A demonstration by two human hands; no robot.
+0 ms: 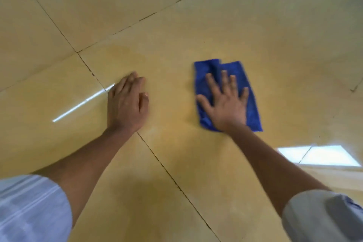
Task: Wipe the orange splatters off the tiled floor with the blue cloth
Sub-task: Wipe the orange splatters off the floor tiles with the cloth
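Blue cloth (pixel 245 84) under your right hand (pixel 227 104).
Fingers spread flat, pressing it; your left hand (pixel 126 102) rests open on the tiled floor (pixel 176 25).

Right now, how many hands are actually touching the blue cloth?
1. The right hand presses flat on the blue cloth; the left hand rests on the bare tiled floor beside it.

Open tiled floor (pixel 176 25) around blue cloth (pixel 253 108); nothing blocking.
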